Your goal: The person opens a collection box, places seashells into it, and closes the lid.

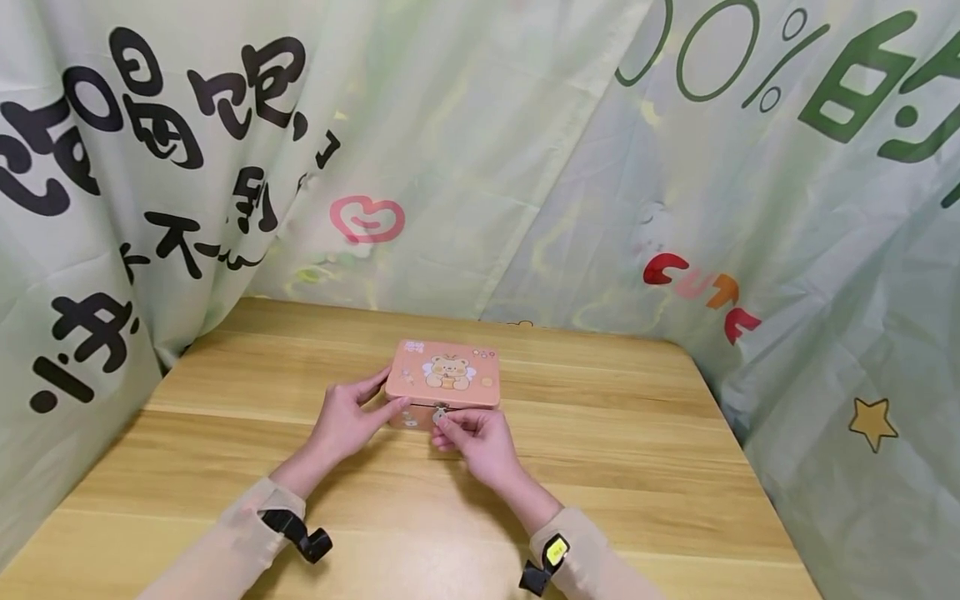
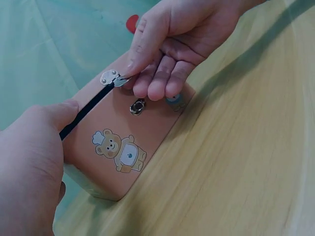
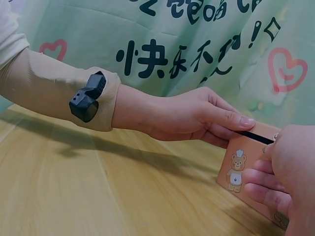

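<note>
A pink-orange tin box [image 1: 448, 372] with a bear printed on its lid rests on the wooden table. My left hand [image 1: 347, 419] grips its left side, fingers along the side wall and thumb at the front edge under the lid. With thumb and index finger, my right hand [image 1: 486, 447] pinches the small metal clasp [image 2: 119, 81] at the lid's front middle. In the left wrist view the clasp's flap stands away from the metal catch [image 2: 138, 106] on the front wall. A dark gap runs beneath the lid's front edge. The right hand's other fingers hang loosely curled before the box.
The wooden table [image 1: 630, 467] extends around the box on all sides. Pale green printed curtains [image 1: 450, 150] hang behind it and along both sides, close to the table's edges. Black wrist cameras [image 1: 300, 535] sit on both sleeves.
</note>
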A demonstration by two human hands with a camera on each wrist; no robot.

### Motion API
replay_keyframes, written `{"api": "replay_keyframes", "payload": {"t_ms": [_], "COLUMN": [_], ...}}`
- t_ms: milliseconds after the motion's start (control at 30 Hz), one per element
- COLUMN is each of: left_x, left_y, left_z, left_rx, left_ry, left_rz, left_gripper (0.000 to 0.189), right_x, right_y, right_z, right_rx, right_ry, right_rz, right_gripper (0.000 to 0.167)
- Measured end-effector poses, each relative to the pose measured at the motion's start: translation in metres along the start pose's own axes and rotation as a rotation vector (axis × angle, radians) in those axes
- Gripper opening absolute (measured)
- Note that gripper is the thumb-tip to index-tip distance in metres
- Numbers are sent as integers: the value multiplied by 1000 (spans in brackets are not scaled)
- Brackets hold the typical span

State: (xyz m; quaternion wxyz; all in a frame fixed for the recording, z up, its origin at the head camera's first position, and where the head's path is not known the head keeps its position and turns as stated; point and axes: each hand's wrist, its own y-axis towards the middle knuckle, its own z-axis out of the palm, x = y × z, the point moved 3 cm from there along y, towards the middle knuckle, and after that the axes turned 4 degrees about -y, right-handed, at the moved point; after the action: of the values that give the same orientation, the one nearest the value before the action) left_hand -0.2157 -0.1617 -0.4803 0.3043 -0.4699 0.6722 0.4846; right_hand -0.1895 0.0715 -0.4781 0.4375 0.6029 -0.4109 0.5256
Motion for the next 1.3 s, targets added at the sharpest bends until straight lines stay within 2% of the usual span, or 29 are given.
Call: {"api": "replay_keyframes", "payload": {"t_ms": [400, 867, 1033, 1300], "left_x": [8, 8, 8, 8], "left_y": [-7, -15, -17, -15], "left_z": [-2, 2, 2, 1], "left_rx": [5, 11, 9, 6], "left_ry": [15, 36, 29, 20], "left_rz": [7, 19, 22, 26], "left_gripper": [72, 67, 65, 65], "right_x": [-12, -22, -23, -19], "right_y": [-2, -11, -12, -12], "right_z": [2, 0, 1, 0], "right_rx": [18, -9, -43, -141], "right_ry": [13, -7, -30, -72], "right_rz": [19, 26, 30, 19], "right_gripper": [15, 14, 13, 14]}}
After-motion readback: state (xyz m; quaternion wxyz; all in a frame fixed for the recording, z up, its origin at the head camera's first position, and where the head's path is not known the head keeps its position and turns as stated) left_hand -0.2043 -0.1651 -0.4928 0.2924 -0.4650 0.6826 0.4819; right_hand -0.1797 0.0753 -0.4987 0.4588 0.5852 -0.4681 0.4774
